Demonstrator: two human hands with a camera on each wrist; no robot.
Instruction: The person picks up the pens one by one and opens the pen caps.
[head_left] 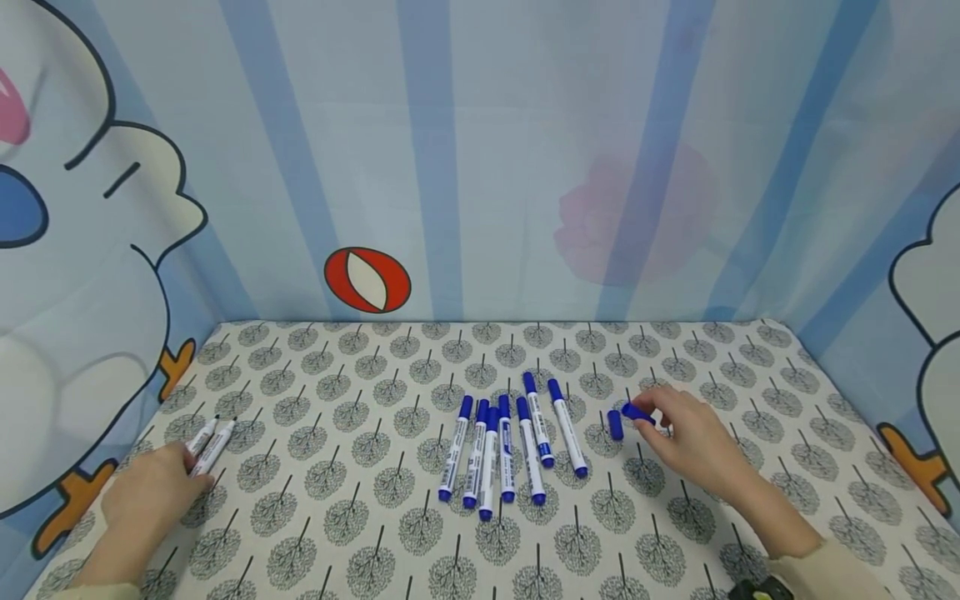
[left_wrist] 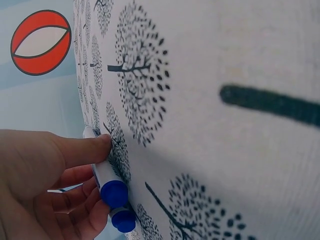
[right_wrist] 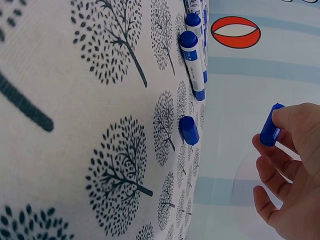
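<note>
At the left of the cloth, my left hand (head_left: 153,492) holds an uncapped white whiteboard marker (head_left: 219,445) between thumb and fingers. A second uncapped marker (head_left: 201,437) lies alongside it; both dark tips point away from me. Their blue rear ends show in the left wrist view, the nearer marker (left_wrist: 114,193) under my thumb. On the right, my right hand (head_left: 693,437) pinches a blue marker cap (right_wrist: 270,127) by thumb and fingertips, raised off the cloth. Another blue cap (head_left: 615,425) stands on the table just left of that hand.
Several capped blue markers (head_left: 506,454) lie side by side in the middle of the table. The tree-print tablecloth (head_left: 337,533) covers the table. Behind it hangs a striped blue backdrop (head_left: 495,167) with cartoon figures. A dark object (head_left: 759,590) sits by the right sleeve.
</note>
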